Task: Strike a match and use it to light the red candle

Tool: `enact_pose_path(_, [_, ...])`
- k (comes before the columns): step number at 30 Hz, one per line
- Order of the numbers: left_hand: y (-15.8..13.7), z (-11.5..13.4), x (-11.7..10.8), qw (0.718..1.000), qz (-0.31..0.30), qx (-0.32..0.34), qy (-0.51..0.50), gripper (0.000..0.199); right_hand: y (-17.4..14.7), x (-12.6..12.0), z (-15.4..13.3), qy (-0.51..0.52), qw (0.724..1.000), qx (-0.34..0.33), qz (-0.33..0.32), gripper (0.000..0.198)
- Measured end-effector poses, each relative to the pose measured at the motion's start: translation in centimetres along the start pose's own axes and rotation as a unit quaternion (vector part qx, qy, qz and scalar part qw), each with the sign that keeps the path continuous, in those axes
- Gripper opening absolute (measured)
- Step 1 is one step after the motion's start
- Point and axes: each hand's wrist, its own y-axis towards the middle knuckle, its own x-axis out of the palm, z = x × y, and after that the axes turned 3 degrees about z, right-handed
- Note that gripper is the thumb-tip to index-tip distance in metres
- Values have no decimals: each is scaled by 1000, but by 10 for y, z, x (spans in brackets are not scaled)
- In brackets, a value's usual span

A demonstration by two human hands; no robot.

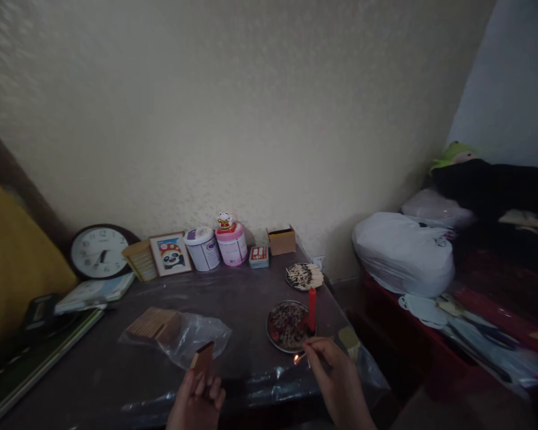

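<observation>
At the table's front edge my left hand (199, 391) is closed around a small flat brown matchbox (203, 357), its dark striking side turned up. Between the fingertips of my right hand (334, 373) is a burning match (301, 357), its flame at the lower left end. Just beyond that hand stands an upright red candle (312, 310), with no flame visible on it. The candle rises at the right rim of a round metal dish (269, 334) holding dark burnt bits and reddish wax. Behind it, a second dish holds a heap of matches (305, 276).
A clear plastic bag (201, 334) with a stack of brown boxes (155, 323) lies left. Along the wall are a clock (99, 251), a picture frame (170, 254), two tins (232, 246), a small box (259, 257) and a cardboard box (282, 242). White bags (401, 251) sit right.
</observation>
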Motion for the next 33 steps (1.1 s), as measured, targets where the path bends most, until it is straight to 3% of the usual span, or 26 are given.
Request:
enact_pose_path(18, [1,-1,-1,999,-21,16,33,26,0,0,6,6,1000,28,4,20])
enact_pose_path(24, [-1,1,0,999,-33,13,33,40,1,1,8,0,999,48,8,24])
enact_pose_path(30, [4,2,-3,1000,5,-3,31,33,2,2,8,2,999,46,22,24])
enact_pose_path(33, [4,2,-5,999,-5,-6,31,32,2,1,6,5,998,55,12,25])
